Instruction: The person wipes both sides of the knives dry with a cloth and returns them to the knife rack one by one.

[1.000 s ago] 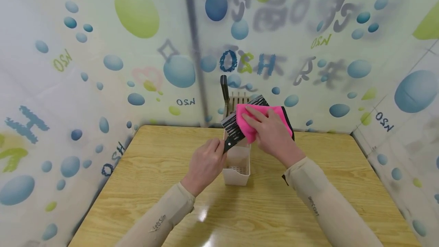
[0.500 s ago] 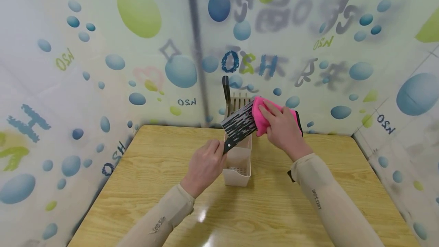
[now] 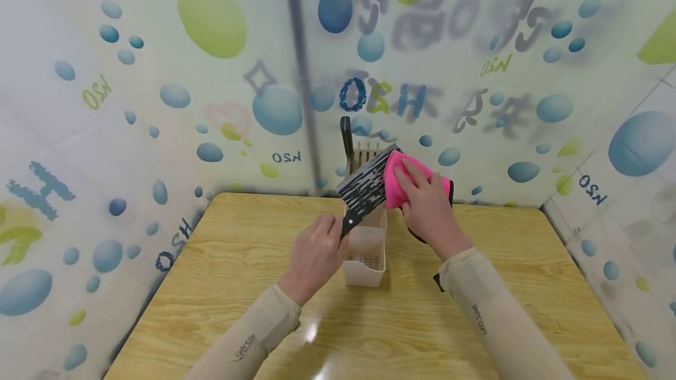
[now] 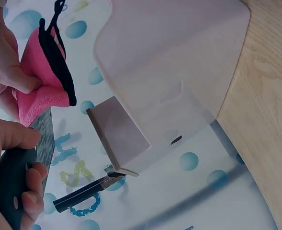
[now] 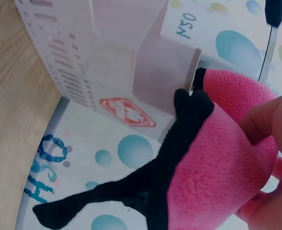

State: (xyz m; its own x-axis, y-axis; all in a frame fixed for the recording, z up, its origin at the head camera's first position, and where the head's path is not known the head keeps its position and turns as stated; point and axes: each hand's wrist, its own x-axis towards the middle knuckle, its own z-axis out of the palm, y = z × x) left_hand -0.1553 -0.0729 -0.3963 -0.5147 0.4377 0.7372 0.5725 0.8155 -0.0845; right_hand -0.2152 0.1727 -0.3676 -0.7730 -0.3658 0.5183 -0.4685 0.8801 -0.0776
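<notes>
My left hand (image 3: pixel 315 255) grips the black handle of a cleaver (image 3: pixel 364 185), whose blade slants up to the right with a black-and-silver streaked face. Pressed over the far end of that blade is a pink cloth (image 3: pixel 397 179) with black edging, held by my right hand (image 3: pixel 430 210). In the left wrist view, fingers wrap round the handle (image 4: pixel 14 184) with its rivets. The right wrist view shows the thumb and fingers pinching the folded cloth (image 5: pixel 217 167); the blade is mostly hidden behind it there.
Below and behind the cleaver stands a pale plastic knife holder (image 3: pixel 365 271) with slots at its back and an open front compartment. Another black-handled knife (image 3: pixel 346 135) sticks up from it. The wooden table (image 3: pixel 237 251) meets a patterned wall covering at its back edge.
The right hand with the pink cloth slid outward along the blade toward its far end, then came slightly back toward the handle. The left hand has stayed nearly still on the handle.
</notes>
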